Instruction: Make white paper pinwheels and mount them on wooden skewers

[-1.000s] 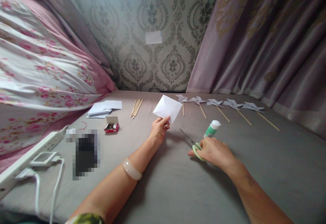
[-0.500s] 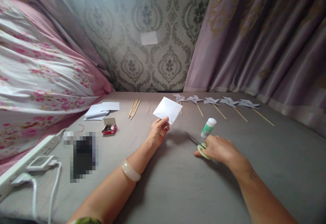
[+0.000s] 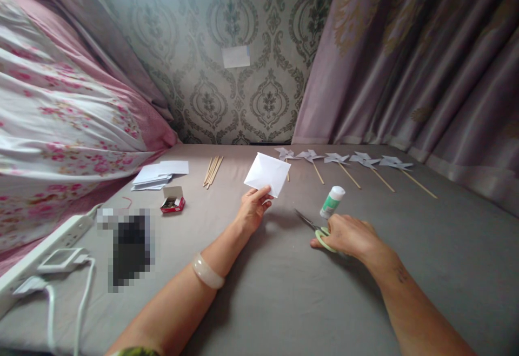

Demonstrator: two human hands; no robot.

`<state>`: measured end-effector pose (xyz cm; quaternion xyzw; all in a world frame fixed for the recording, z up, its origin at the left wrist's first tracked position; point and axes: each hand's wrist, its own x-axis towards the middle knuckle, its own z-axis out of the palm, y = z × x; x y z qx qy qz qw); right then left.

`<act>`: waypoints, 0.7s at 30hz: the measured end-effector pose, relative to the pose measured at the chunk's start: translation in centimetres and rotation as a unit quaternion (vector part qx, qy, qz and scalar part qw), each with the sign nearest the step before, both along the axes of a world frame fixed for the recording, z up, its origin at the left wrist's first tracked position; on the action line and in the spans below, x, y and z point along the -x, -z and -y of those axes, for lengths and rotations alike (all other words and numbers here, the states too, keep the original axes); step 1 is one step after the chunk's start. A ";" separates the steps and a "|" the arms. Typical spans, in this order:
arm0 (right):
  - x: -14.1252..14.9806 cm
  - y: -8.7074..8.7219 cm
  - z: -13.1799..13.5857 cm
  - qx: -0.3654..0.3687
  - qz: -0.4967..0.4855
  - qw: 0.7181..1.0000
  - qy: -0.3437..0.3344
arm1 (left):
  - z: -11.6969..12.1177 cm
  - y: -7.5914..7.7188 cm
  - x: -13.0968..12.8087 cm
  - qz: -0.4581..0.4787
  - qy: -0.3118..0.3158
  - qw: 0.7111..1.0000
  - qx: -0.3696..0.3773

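A white square of paper [image 3: 267,173] is pinched at its lower corner between the thumb and fingers of my left hand [image 3: 254,208], raised above the grey cloth. Faint crease lines run across it. My right hand [image 3: 351,235] grips scissors [image 3: 321,233] by their pale green handles, with the blades pointing left and away from me, close together. Just beyond that hand a green and white glue stick [image 3: 332,202] stands slightly tilted in view. Paper and blades are apart.
Several paper pinwheels [image 3: 336,158] on sticks lie along the back right. At the back left are wooden sticks [image 3: 213,172], a stack of paper [image 3: 158,176] and an open red box [image 3: 172,202] of small metal pieces. A power strip [image 3: 60,248] with cables lines the left edge.
Both hands keep their holds on the paper and the scissors. The paper has tilted very slightly, and the camera view has shifted a little.
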<state>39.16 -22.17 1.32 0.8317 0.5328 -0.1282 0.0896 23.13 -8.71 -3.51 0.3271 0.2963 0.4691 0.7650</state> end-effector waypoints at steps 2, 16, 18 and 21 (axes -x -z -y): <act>0.1 0.1 -0.1 -0.005 0.000 1.000 0.003 | 0.1 -0.1 0.0 0.001 0.001 1.000 0.002; -0.1 0.2 -0.2 -0.021 -0.027 0.999 0.007 | 0.3 -0.1 -0.1 -0.012 -0.002 1.000 0.006; -0.4 0.4 -0.2 -0.013 -0.044 0.999 0.005 | 0.3 -0.1 -0.1 -0.014 -0.003 1.000 0.004; -0.8 0.7 -0.2 0.000 -0.065 0.998 -0.002 | 0.3 0.0 -0.2 -0.024 0.001 1.000 -0.008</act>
